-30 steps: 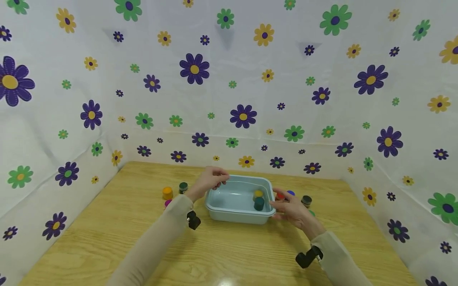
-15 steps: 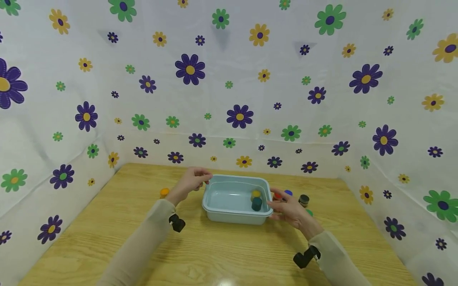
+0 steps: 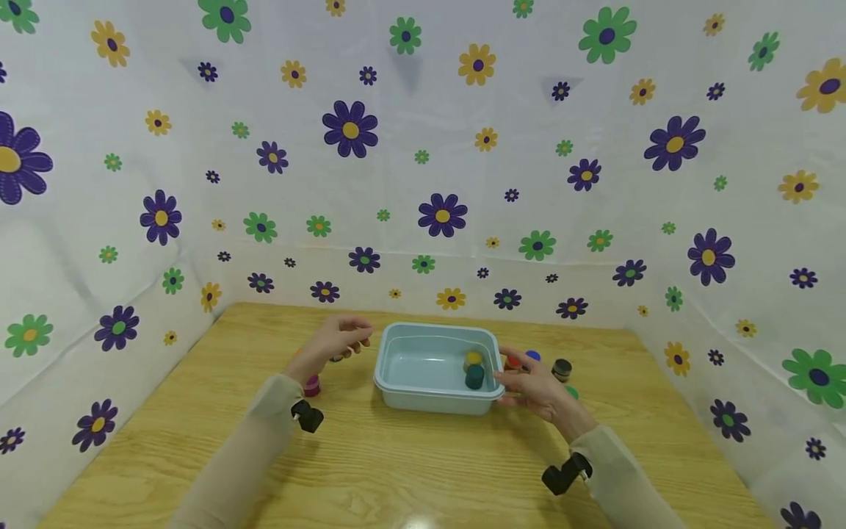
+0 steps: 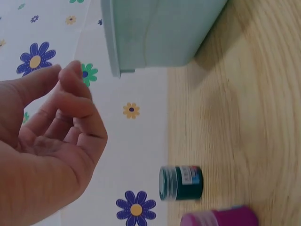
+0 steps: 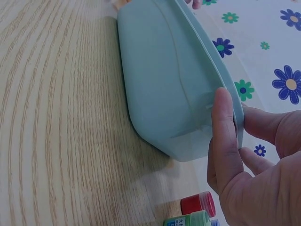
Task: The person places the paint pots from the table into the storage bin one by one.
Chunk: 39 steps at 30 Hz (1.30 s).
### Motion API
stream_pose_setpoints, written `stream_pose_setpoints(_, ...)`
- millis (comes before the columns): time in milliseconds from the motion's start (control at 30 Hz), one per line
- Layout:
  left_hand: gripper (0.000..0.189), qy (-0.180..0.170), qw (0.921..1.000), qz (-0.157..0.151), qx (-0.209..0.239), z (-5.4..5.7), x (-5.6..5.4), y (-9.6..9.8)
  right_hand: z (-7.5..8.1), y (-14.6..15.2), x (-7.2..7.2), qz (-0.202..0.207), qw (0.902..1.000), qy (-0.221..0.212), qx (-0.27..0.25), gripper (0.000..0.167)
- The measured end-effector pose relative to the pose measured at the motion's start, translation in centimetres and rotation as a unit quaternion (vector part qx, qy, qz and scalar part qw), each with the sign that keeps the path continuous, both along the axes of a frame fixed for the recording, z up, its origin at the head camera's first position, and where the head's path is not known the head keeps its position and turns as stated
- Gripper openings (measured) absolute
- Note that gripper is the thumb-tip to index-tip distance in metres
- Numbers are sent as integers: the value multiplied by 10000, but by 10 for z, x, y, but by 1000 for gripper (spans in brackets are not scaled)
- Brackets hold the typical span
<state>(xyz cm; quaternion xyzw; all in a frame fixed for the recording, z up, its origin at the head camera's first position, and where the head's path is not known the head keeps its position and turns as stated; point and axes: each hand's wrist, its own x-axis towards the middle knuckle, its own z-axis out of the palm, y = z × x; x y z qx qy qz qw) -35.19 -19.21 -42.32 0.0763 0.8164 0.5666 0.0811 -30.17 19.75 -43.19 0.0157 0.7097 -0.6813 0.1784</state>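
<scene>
A pale blue plastic box [image 3: 429,402] stands on the table, holding a yellow paint jar [image 3: 473,360] and a dark green paint jar [image 3: 474,378]. With thumb and fingers on either side of its rim, my right hand [image 3: 540,389] grips the box at the right end. My left hand [image 3: 333,342] hovers left of the box, apart from it, fingers loosely curled round nothing. Below that hand, a magenta paint jar [image 3: 312,386] and another dark green jar [image 4: 186,182] stand on the table; the hand partly covers them in the head view.
Right of the box, partly behind my right hand, are a red jar [image 3: 512,363], a blue-lidded jar [image 3: 532,357], a black jar [image 3: 562,369] and a green jar [image 3: 572,393]. Flowered white cloth [image 3: 396,169] walls the wooden table [image 3: 410,470] at back and sides.
My left hand has moved left, from above the box's left end to beside it over the jars. My right hand keeps its hold on the rim, and the box stays in place.
</scene>
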Motion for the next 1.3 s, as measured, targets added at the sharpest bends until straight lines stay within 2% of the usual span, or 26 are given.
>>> stream_pose_setpoints(133,32,-69,9995,-238,-172,2,3,-12,0,0,0,-27,10000,-8,9,68)
stream_pose_setpoints(333,36,15,9971,-635,-428,0,9,-34,1,0,-2,-11,10000,-98,-11,69)
stream_pose_setpoints(533,40,158,9918,-997,-780,0,16,-52,1,1,-3,-36,9999,-111,-13,68)
stream_pose_setpoints(833,43,166,9828,-1487,-1084,-3,22,-75,0,1,-3,-56,9999,-117,6,67)
stream_pose_setpoints(1067,38,-58,9795,-1534,-1306,-6,25,-89,-1,0,-3,-47,9999,-116,16,67)
stream_pose_setpoints(1300,41,-158,9783,-1481,-1441,-8,28,-95,0,0,-2,-94,9999,-111,32,67)
